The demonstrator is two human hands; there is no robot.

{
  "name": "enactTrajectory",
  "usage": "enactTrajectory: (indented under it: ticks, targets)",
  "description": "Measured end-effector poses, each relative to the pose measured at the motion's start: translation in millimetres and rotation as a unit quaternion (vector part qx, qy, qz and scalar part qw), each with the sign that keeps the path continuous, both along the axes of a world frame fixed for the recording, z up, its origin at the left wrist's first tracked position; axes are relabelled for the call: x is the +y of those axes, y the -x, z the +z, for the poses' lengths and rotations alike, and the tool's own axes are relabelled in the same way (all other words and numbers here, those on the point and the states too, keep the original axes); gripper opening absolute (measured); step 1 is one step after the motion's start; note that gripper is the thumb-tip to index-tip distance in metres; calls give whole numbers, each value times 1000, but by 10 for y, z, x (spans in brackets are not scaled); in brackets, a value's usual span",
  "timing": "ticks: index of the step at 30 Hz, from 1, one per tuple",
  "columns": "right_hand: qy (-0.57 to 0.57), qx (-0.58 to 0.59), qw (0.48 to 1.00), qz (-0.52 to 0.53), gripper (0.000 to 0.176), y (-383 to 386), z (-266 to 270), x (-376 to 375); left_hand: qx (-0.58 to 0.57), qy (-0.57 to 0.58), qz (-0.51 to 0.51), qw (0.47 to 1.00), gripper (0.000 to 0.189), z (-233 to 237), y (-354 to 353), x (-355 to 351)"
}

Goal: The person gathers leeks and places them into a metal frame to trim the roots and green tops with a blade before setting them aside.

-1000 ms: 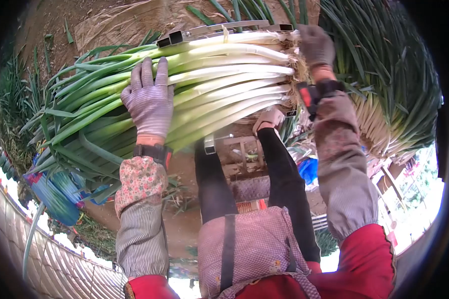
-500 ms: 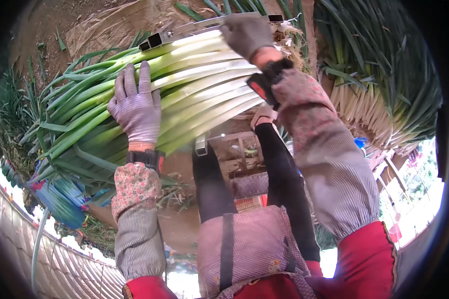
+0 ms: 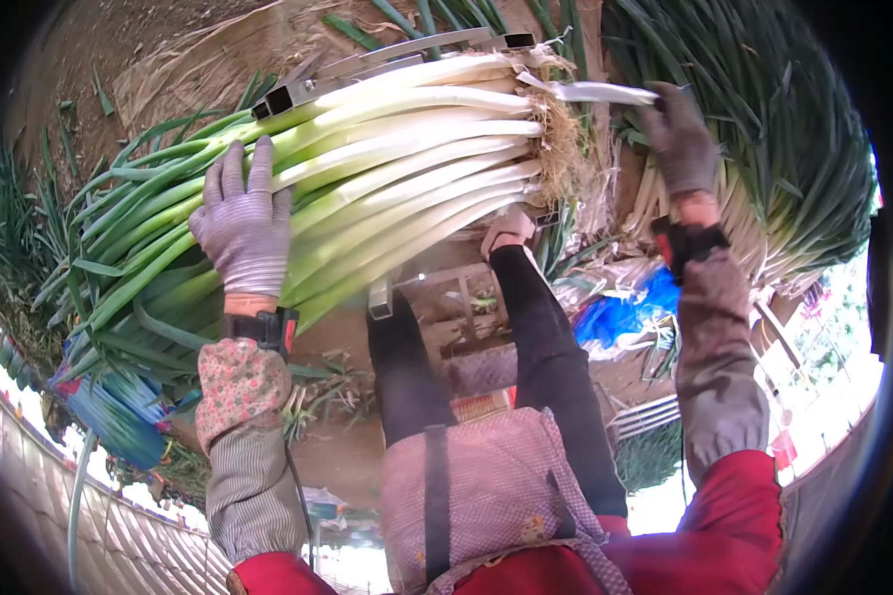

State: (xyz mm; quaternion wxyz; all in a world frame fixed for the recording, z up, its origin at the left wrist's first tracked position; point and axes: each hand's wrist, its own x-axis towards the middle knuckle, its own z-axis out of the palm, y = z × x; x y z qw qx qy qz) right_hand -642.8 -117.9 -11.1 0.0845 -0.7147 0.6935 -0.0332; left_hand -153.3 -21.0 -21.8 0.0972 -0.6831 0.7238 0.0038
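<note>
A layer of long green onions lies across a metal frame, with green leaves to the left and hairy roots to the right. My gloved left hand rests flat on the green part of the stalks, fingers stretched out. Beyond the root ends, my gloved right hand is closed at the tip of a pale white strip. It looks like peeled outer skin, and its other end reaches back to the roots at the top of the layer. The fingers of this hand are slightly blurred.
A large pile of green onions lies at right. Blue plastic is on the ground below it. More greens and a blue bundle are at left. My legs are under the frame, and brown sheeting covers soil behind.
My right hand has moved right, from above the white stalks to past the roots, drawing out the white strip. My left hand stays on the stalks; the view has shifted slightly.
</note>
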Motion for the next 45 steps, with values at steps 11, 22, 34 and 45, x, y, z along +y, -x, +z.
enactTrajectory:
  ticks: [11, 22, 34, 45]
  targets:
    - [-32, 3, 967, 253, 23, -1250, -760, -157, 73, 34, -51, 995, 30, 163, -1, 53]
    - [42, -79, 964, 252, 17, -1457, -570, 194, 33, 37, -6, 999, 27, 53, -22, 13]
    - [78, -121, 969, 201, 29, -1437, -621, 130, 21, 50, -18, 998, 53, -17, -152, -57]
    - [-61, -160, 943, 286, 33, -1433, -881, -140, 39, -50, -75, 995, 59, 139, -272, -408]
